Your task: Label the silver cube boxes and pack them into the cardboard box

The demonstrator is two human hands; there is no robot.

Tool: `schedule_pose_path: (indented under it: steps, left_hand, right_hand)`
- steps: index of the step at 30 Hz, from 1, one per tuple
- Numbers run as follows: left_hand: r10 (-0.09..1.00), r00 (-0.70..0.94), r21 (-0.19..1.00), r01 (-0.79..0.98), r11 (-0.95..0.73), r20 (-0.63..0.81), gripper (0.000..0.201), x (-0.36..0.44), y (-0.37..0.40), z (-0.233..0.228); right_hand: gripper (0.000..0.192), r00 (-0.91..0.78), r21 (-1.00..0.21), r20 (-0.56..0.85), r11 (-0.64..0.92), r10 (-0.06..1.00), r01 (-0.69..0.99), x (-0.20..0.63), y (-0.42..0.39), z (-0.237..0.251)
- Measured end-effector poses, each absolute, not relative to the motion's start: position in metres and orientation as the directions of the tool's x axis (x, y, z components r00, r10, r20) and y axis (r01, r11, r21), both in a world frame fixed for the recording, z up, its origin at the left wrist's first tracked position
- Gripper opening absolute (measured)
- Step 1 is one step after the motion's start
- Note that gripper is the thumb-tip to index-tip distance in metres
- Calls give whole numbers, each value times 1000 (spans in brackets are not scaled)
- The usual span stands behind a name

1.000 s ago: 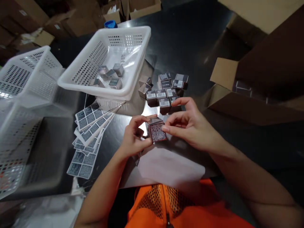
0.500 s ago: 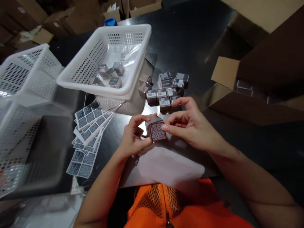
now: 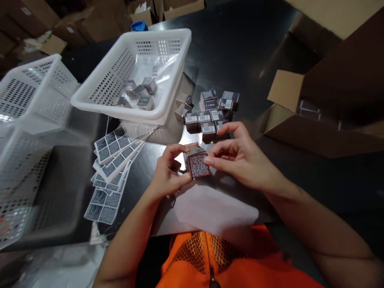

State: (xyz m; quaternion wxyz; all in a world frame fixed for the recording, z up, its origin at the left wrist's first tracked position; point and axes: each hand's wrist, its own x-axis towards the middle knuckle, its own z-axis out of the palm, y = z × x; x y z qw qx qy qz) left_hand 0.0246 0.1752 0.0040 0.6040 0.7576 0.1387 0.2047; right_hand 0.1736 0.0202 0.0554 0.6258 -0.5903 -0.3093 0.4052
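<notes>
Item 1: small box [image 3: 196, 163], cube-shaped, silver-grey, its near face covered by a speckled printed label. I hold it just above the worktop [image 3: 300, 176], near the middle of the scene.

Item 2: my left hand [image 3: 168, 174], grasping the small box from the left, thumb on its near left edge, forefinger curled over the top.

Item 3: my right hand [image 3: 240, 158], fingertips pressed on the right edge of the labelled face; the other fingers are raised and loosely bent.

Item 4: cluster of boxes [image 3: 210, 112], same kind, barcode labels up, standing on the worktop just beyond my hands.

Item 5: white basket [image 3: 99, 102], perforated, far left of the cluster, lined with clear plastic and holding several more of the same boxes.

Item 6: label sheets [image 3: 112, 168], fanned in a loose pile on the worktop to the left of my left hand, partly tucked under the basket.

Item 7: second white basket [image 3: 33, 96], at the far left edge.

Item 8: white sheet [image 3: 216, 210], lying flat on the worktop under my wrists.

Item 9: cardboard carton [image 3: 315, 128], open, at the right; more boxes show inside it.
</notes>
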Motion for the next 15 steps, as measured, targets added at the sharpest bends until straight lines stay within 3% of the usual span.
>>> schedule_pose_path:
  steps: [8,15]
  left_hand:
    - [486,868,979,-1,-201,101,48,25,175,4]
    - [445,879,970,-76,-230,174,48,25,175,5]
  right_hand:
    - [55,474,-987,-111,-42,874,-154,173,21,55]
    - [54,496,-989,-75,0,865,-149,172,21,55]
